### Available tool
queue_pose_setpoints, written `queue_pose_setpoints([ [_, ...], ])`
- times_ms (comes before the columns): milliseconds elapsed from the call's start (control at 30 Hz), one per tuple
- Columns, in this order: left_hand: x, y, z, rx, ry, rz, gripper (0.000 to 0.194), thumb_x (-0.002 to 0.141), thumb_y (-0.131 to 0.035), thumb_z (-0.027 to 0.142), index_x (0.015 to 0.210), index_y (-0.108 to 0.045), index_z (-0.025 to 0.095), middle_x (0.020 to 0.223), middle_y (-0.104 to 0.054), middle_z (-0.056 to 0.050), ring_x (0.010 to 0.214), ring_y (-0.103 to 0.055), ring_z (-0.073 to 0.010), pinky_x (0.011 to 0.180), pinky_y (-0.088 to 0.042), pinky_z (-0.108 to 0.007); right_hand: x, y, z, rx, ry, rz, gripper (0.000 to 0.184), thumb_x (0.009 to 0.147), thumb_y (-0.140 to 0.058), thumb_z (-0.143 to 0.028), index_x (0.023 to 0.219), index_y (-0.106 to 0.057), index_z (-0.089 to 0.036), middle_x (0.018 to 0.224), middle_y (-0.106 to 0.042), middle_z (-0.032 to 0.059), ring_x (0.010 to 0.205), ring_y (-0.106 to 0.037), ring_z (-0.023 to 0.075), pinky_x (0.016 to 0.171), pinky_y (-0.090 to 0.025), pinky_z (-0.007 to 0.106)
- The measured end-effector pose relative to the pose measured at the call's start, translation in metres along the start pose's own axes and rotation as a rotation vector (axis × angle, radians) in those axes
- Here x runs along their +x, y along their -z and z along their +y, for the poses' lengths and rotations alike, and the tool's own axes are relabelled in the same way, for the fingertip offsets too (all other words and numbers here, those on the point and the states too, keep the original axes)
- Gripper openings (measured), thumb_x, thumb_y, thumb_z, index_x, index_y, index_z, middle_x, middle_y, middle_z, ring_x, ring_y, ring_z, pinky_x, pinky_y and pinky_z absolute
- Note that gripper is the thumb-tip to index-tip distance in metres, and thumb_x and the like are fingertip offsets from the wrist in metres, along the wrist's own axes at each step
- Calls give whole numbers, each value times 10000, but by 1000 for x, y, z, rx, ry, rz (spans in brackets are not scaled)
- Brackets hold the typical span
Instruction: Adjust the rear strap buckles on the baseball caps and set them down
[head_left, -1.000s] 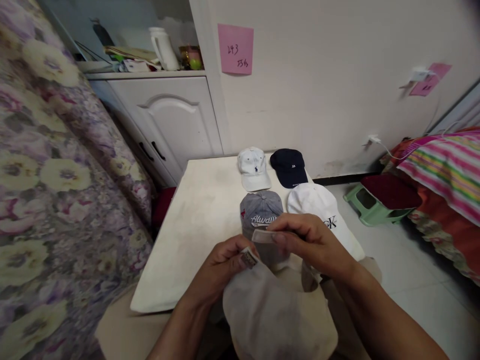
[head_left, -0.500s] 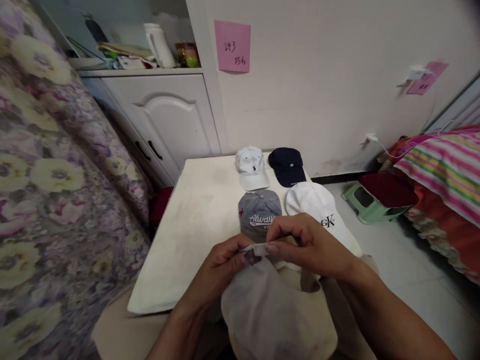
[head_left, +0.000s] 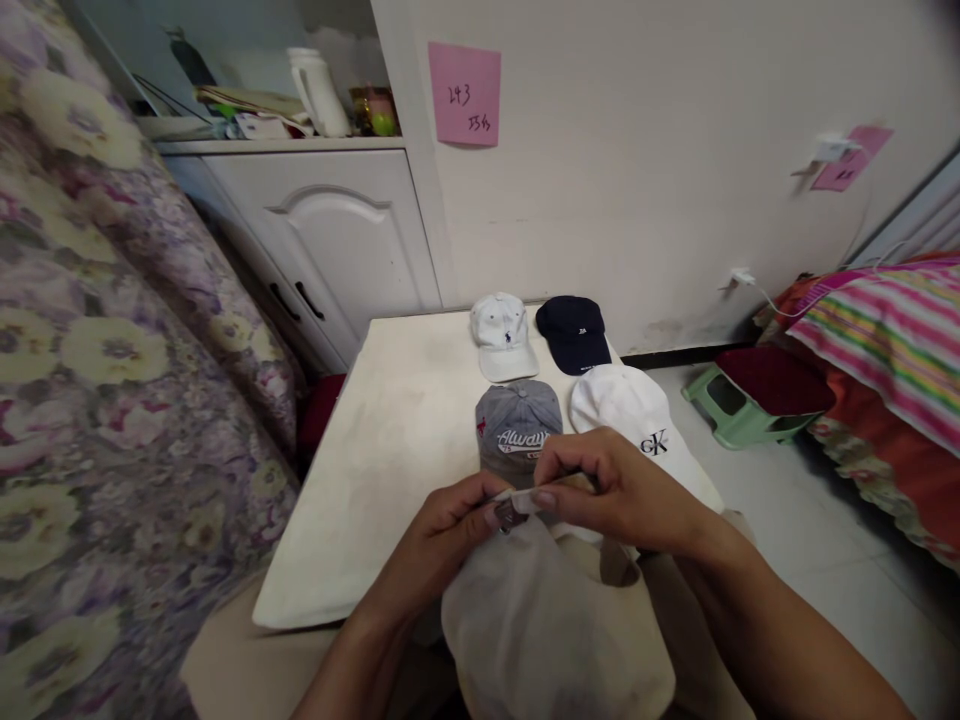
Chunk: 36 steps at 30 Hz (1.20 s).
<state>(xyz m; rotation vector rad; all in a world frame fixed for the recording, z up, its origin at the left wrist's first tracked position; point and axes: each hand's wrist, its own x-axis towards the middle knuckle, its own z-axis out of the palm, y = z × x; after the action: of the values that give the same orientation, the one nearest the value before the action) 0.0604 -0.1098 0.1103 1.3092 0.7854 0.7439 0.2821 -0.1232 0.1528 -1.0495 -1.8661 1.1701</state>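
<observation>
A beige baseball cap [head_left: 555,620] hangs between my hands over the table's near edge, with the rounded crown toward me. My left hand [head_left: 457,525] pinches the cap near a small brown label at its strap end. My right hand [head_left: 607,490] is closed on a pale strap [head_left: 525,500] of the same cap, thumb on top. Just beyond my fingers lies a grey cap [head_left: 519,415] with white lettering. Beside it, partly behind my right hand, is a white cap [head_left: 622,400] with dark letters.
The cream-covered table [head_left: 360,480] also bears a pale blue cap [head_left: 501,330] and a navy cap [head_left: 574,330] at its far end. A floral curtain [head_left: 112,400] hangs at left. A green stool [head_left: 724,410] stands at right, near a striped bed [head_left: 892,330].
My fingers have shifted slightly on the strap, and a little more of the brown label shows. The other caps lie where they were.
</observation>
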Motion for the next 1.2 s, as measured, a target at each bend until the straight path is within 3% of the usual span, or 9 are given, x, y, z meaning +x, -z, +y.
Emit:
queue_pose_setpoints([
  [400,-1,-6,4,16,61,-34,186,891,-685,374,913,-670,190,768,-584,13,673,-465,-119,586,-339,-208,2,2,7,-39,-43,-35,144,878,-654,-246,760,-603,-182,682,-550,-40,601,-440,99,508,-307,229],
  [633,1,-13,4,-18,56,104,210,823,-756,287,841,-565,200,649,-468,73,574,-373,-86,522,-294,-182,7,7,16,100,-108,-111,160,870,-650,-261,750,-583,-180,635,-519,-49,565,-412,92,483,-292,212],
  [800,2,-15,0,-89,29,176,328,750,-812,246,770,-488,196,728,-581,48,637,-475,-99,573,-365,-188,12,1,28,244,-141,-145,203,878,-650,-309,749,-574,-171,623,-600,-29,556,-461,97,499,-315,217],
  [900,2,-12,-2,-43,40,163,278,771,-801,288,776,-545,181,742,-634,17,664,-517,-115,597,-382,-202,13,-2,29,287,-150,-140,236,878,-661,-345,748,-576,-167,644,-646,-11,546,-470,91,487,-306,207],
  [1067,-1,-10,-2,62,46,142,216,826,-757,344,829,-648,157,780,-693,-25,680,-552,-129,618,-395,-215,13,-6,26,356,-200,-106,226,865,-663,-340,757,-558,-171,625,-644,-23,448,-370,58,412,-248,178],
  [1200,-5,-10,1,105,21,78,204,894,-677,372,937,-655,174,808,-701,-32,668,-548,-134,589,-388,-218,12,-7,24,397,-210,-83,218,846,-669,-326,748,-543,-179,625,-647,-24,432,-409,59,399,-293,169],
])
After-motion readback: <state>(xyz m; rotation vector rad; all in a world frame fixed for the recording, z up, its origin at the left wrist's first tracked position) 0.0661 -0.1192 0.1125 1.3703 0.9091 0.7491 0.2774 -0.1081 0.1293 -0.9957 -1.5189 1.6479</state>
